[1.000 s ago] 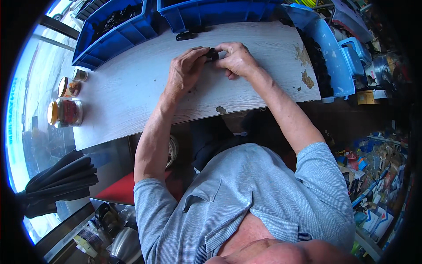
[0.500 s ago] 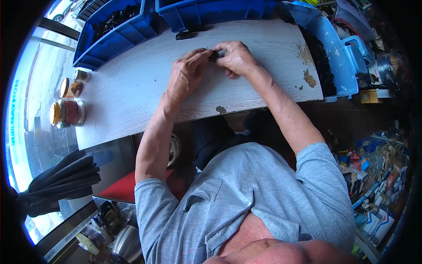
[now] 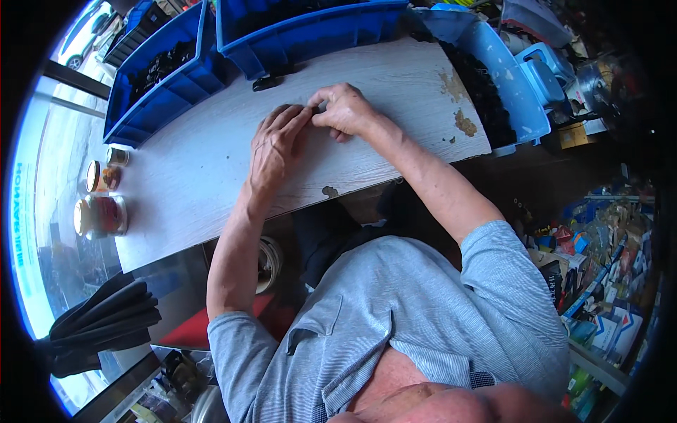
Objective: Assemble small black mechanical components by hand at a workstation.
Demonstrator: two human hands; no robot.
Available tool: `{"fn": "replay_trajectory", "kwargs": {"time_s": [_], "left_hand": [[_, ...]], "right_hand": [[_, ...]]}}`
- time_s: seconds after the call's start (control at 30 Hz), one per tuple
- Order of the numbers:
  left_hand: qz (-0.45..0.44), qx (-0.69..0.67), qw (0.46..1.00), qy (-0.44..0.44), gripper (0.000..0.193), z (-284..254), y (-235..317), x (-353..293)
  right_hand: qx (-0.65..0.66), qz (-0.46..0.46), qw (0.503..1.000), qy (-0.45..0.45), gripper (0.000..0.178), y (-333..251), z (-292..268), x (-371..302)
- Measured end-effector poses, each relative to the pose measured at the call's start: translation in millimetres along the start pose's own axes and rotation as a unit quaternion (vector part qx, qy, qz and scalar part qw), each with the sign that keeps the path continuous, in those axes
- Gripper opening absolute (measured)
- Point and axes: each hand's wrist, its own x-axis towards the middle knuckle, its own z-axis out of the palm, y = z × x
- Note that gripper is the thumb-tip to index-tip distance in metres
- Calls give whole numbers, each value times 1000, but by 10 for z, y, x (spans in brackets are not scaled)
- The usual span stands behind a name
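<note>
Above the pale wood-grain table [image 3: 204, 187], my two hands meet at their fingertips. A small black part [image 3: 316, 110] is pinched between them, mostly covered by the fingers, so its exact kind cannot be made out. My left hand [image 3: 278, 139] is closed on its left side, back of the hand upward. From the right, my right hand [image 3: 345, 113] grips it with thumb and forefinger, the other fingers curled under. Just beyond the hands, a black piece [image 3: 268, 82] lies on the table.
Blue bins with black parts stand along the back: one at left [image 3: 159, 92], one in the middle [image 3: 310, 32]. A light-blue tub [image 3: 518, 84] with black parts adjoins the right edge. Several jars [image 3: 100, 216] line the left edge. A dark umbrella-like bundle [image 3: 106, 317] hangs lower left.
The view has turned a little, shifting the table and bins leftward in the picture. Both hands stay together on the small black part, which is now more covered by the fingers.
</note>
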Motion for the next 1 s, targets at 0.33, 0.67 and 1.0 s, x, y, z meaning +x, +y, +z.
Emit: {"fn": "replay_trajectory", "kwargs": {"time_s": [0.33, 0.67, 1.0], "left_hand": [[-37, 69, 997, 3, 32, -34, 107, 5], [-64, 46, 996, 30, 29, 57, 35, -8], [-123, 90, 982, 114, 44, 77, -20, 29]], "right_hand": [[65, 71, 995, 27, 35, 125, -342, -149], [-32, 50, 998, 29, 55, 14, -226, -248], [-30, 112, 991, 60, 44, 46, -307, -255]]}}
